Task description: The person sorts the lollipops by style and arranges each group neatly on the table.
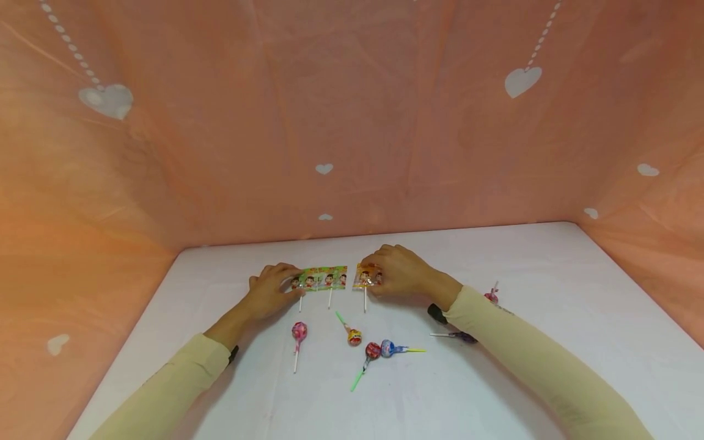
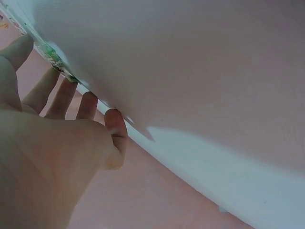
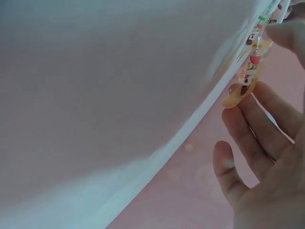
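Two flat lollipops in green printed wrappers lie side by side on the white table. My left hand (image 1: pixel 271 290) holds the left green-wrapped lollipop (image 1: pixel 310 282), fingers at its far edge and thumb at its near edge. The other green-wrapped lollipop (image 1: pixel 332 279) adjoins it on the right. Across a small gap, my right hand (image 1: pixel 400 272) grips an orange-wrapped lollipop (image 1: pixel 364 278) between thumb and fingers, its white stick pointing toward me. In the right wrist view the orange wrapper (image 3: pixel 248 78) shows between thumb and fingertips; in the left wrist view green wrapper (image 2: pixel 50 53) touches the fingertips.
Nearer me on the white table (image 1: pixel 247 403) lie a pink lollipop (image 1: pixel 299 331), a yellow one (image 1: pixel 354 337), a red one (image 1: pixel 373 350) and a blue one (image 1: pixel 388 348). By the right sleeve are a dark lollipop (image 1: pixel 466 337) and a red-pink one (image 1: pixel 491 296). An orange cloth (image 1: pixel 352 122) surrounds the table.
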{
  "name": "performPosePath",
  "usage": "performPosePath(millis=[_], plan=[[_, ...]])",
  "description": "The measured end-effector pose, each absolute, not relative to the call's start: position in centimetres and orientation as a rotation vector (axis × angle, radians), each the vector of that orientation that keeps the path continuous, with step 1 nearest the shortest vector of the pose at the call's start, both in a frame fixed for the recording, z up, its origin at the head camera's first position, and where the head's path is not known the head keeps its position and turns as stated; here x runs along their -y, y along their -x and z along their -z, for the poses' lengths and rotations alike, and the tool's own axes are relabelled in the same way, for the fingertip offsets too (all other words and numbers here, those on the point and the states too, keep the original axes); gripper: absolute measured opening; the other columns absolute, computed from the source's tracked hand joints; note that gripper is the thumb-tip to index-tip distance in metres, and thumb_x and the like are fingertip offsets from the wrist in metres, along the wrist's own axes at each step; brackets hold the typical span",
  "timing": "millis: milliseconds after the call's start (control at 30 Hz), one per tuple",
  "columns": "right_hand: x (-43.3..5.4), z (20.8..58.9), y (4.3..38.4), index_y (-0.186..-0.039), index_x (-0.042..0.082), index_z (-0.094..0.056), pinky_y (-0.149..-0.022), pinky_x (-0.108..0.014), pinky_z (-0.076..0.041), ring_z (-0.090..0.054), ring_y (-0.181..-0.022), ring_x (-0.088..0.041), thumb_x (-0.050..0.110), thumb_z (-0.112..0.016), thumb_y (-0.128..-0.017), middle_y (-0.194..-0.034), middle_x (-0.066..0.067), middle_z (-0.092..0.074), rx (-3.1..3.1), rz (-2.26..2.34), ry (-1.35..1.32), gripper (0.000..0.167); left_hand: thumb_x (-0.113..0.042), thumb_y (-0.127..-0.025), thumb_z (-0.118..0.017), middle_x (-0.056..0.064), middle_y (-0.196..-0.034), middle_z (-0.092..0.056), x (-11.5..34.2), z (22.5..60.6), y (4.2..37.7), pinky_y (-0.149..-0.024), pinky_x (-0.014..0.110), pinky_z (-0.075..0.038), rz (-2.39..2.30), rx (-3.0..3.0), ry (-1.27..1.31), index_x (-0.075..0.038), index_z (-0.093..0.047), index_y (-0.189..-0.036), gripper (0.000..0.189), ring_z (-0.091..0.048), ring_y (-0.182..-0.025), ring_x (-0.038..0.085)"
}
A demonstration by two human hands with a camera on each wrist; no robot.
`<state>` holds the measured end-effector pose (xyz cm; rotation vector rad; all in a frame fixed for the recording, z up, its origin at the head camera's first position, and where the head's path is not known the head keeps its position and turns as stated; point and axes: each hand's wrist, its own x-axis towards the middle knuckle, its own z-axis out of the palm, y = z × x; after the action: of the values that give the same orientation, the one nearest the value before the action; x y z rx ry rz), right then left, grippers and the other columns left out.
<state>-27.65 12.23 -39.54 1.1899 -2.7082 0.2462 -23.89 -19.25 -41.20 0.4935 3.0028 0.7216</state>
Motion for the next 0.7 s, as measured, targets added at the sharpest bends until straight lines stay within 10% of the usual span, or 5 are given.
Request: performPosePath(millis=[700], plan=[[-11.52,39.66,28.53,-0.127,0.015,-0.068,-0.103,-0.039,-0.046,-0.062,-0.115,-0.021,0.037,-0.072,-0.084,-0.123,0.0,-0.07,2.828,-0.254,-1.237,0.049,-0.034,-0.093,-0.067,0.011,-0.142,-0.054,19.22,41.25,23.93,-0.089,0.054,-0.028,-0.726,-2.987,-0.489,-0.01,-0.059,-0.137,0.05,-0.041,-0.134,0.038]])
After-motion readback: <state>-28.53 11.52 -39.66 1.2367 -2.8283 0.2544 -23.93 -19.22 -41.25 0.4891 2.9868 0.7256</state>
